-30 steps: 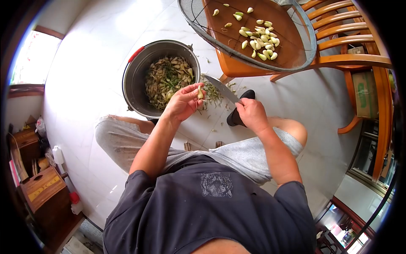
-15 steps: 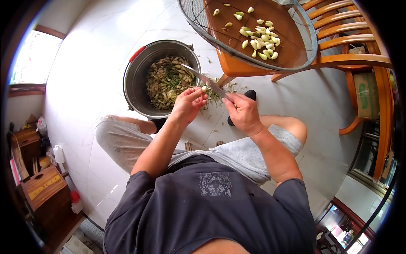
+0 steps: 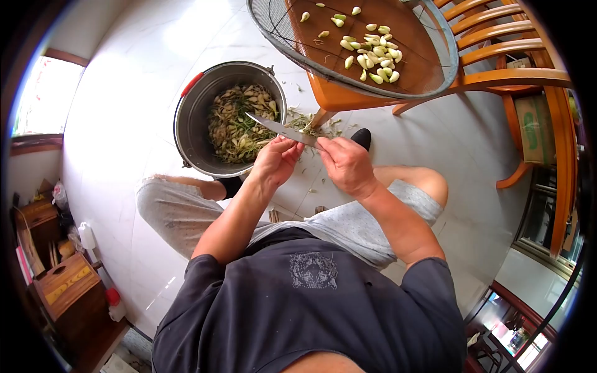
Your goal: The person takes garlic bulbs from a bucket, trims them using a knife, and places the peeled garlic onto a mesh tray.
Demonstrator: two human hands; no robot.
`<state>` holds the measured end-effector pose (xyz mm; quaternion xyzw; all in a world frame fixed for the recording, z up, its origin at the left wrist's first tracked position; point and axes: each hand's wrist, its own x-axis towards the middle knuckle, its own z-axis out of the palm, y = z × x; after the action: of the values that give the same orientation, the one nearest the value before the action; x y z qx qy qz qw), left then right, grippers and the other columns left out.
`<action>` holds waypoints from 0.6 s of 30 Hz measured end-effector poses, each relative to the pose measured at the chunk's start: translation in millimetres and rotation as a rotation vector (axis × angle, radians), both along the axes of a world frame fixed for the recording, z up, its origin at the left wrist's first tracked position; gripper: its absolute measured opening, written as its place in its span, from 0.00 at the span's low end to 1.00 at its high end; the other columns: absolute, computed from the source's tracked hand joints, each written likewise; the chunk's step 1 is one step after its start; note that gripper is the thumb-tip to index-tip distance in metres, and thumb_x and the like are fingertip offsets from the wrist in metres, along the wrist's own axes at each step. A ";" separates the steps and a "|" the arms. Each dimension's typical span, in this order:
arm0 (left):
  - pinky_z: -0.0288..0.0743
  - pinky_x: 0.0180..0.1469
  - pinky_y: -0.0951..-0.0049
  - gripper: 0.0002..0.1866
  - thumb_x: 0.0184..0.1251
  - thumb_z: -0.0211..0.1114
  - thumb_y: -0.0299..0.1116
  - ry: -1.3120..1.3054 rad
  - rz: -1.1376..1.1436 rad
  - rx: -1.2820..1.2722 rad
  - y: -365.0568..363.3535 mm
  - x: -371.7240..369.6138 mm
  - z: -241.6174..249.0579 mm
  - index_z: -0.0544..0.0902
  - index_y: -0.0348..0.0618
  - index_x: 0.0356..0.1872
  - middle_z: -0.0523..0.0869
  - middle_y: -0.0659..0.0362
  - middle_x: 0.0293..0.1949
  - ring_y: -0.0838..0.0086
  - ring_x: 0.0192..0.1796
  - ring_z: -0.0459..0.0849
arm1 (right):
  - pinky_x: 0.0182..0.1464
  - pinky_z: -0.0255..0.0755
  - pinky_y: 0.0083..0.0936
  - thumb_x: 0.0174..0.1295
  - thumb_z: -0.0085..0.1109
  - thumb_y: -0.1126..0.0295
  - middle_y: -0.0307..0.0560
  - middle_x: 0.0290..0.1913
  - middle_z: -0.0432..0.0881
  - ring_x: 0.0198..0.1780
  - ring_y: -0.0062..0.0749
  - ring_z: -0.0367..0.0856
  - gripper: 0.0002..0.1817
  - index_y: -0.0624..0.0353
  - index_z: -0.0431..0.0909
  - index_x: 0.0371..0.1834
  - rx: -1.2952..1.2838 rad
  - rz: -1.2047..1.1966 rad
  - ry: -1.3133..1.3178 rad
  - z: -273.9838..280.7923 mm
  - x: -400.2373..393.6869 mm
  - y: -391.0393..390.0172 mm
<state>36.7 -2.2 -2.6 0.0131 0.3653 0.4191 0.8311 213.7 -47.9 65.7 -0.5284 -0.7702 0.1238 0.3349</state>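
At frame centre, gripping knife (image 3: pixel 280 129) in right hand (image 3: pixel 350 166).
Bringing left hand (image 3: pixel 277 163) beneath blade, probably for close control; cannot tell whether holding anything.

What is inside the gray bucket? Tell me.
The gray bucket holds pale bulbs with green leafy bits among them. The knife blade covers a strip; anything beneath the top layer is hidden.

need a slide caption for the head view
Right hand holding a knife close to the left hand, near a bucket of bulbs and a mesh tray
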 end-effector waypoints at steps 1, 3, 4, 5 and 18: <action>0.80 0.45 0.75 0.04 0.63 0.58 0.20 0.005 0.000 -0.002 -0.3 0.1 -0.9 0.74 0.37 0.37 0.81 0.56 0.37 0.70 0.40 0.82 | 0.33 0.73 0.32 0.53 0.62 0.75 0.49 0.29 0.79 0.31 0.42 0.79 0.10 0.61 0.80 0.40 0.012 -0.001 -0.022 0.6 -0.1 -0.1; 0.79 0.45 0.75 0.05 0.62 0.59 0.20 0.005 0.013 -0.001 -0.4 1.0 -2.1 0.75 0.38 0.38 0.81 0.57 0.37 0.71 0.41 0.82 | 0.32 0.73 0.31 0.53 0.63 0.75 0.48 0.29 0.79 0.31 0.41 0.79 0.11 0.61 0.79 0.40 0.041 0.001 -0.049 2.9 -1.0 -0.7; 0.79 0.45 0.75 0.05 0.62 0.59 0.21 0.001 0.025 0.002 -0.6 1.7 -2.4 0.75 0.38 0.38 0.82 0.57 0.38 0.71 0.41 0.82 | 0.32 0.73 0.31 0.53 0.63 0.74 0.48 0.29 0.79 0.31 0.41 0.79 0.11 0.61 0.79 0.40 0.055 0.002 -0.062 3.8 -1.4 -0.9; 0.79 0.44 0.75 0.06 0.62 0.59 0.21 -0.004 0.037 0.004 -0.8 2.1 -2.7 0.76 0.38 0.39 0.82 0.58 0.38 0.72 0.42 0.82 | 0.32 0.73 0.31 0.52 0.63 0.74 0.48 0.29 0.79 0.31 0.41 0.79 0.11 0.62 0.79 0.40 0.070 0.003 -0.067 4.2 -1.5 -1.1; 0.78 0.46 0.76 0.07 0.61 0.60 0.22 -0.042 0.030 0.036 -3.5 0.5 -5.8 0.77 0.41 0.40 0.83 0.57 0.40 0.71 0.43 0.82 | 0.32 0.73 0.30 0.52 0.63 0.75 0.47 0.29 0.78 0.30 0.40 0.78 0.11 0.62 0.79 0.39 0.107 -0.003 -0.083 5.0 -3.0 -1.0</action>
<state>37.1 -5.8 -8.4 0.0137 0.3405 0.4384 0.8317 210.6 -48.9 70.7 -0.5156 -0.7882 0.0599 0.3307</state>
